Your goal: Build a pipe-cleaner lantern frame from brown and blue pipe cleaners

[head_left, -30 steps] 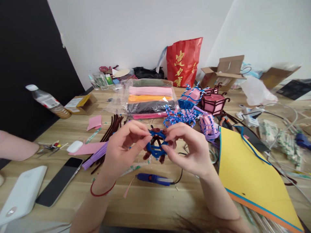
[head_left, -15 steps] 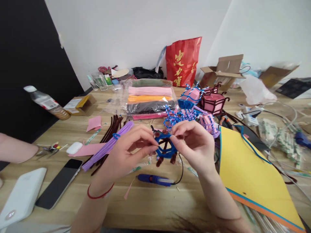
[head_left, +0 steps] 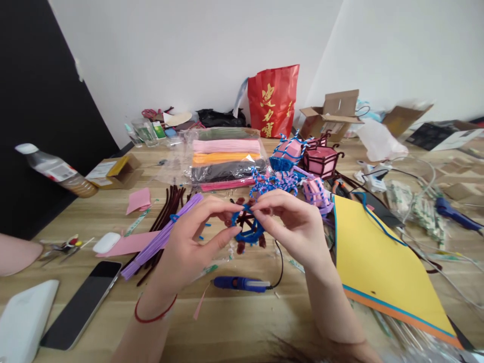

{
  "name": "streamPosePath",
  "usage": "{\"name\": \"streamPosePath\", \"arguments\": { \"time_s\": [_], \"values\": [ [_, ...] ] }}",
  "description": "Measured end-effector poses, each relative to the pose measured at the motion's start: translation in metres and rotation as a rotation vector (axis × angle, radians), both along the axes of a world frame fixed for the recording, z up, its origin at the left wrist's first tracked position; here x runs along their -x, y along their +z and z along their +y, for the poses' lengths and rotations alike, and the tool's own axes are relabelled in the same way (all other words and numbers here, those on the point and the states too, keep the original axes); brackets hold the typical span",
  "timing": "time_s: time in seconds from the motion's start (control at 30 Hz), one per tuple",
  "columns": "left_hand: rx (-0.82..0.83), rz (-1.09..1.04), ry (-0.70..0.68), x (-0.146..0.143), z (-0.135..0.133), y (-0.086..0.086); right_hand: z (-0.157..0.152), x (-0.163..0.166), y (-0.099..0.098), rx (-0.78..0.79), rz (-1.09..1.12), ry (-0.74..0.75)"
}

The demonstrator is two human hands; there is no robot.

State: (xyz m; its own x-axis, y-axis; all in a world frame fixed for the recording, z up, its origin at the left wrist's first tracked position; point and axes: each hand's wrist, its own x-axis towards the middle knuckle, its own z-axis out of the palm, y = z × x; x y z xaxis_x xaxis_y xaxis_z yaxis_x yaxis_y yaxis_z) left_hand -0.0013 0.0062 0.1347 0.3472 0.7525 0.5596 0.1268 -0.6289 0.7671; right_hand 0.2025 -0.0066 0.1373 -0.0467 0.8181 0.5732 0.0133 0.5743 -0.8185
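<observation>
Both hands hold a small frame of blue and dark brown pipe cleaners (head_left: 247, 227) just above the wooden table (head_left: 242, 312). My left hand (head_left: 192, 242) pinches its left side between thumb and fingers; a red string circles that wrist. My right hand (head_left: 291, 227) pinches the top right of the frame with thumb and forefinger. A blue glue gun (head_left: 240, 284) lies on the table right below the hands, its black cord looping up behind the frame.
A purple bundle (head_left: 161, 237) and brown pipe cleaners (head_left: 168, 204) lie left. Packs of coloured pipe cleaners (head_left: 227, 159) and finished lantern shapes (head_left: 313, 161) sit behind. Yellow sheet (head_left: 374, 257) right; phone (head_left: 81, 302), white power bank (head_left: 22, 322), bottle (head_left: 56, 171) left. Another person's arm (head_left: 17, 252) at far left.
The hands turned the frame and shifted it slightly left and up; my right fingers moved to its top edge. The view swung a little to the right.
</observation>
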Motion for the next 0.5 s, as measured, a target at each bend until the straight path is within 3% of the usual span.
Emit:
{"name": "streamPosePath", "arguments": {
  "time_s": [0.5],
  "values": [
    [-0.011,-0.002,-0.031,0.001,0.001,-0.001,-0.013,-0.008,0.007,-0.045,-0.171,-0.005]
  ]
}}
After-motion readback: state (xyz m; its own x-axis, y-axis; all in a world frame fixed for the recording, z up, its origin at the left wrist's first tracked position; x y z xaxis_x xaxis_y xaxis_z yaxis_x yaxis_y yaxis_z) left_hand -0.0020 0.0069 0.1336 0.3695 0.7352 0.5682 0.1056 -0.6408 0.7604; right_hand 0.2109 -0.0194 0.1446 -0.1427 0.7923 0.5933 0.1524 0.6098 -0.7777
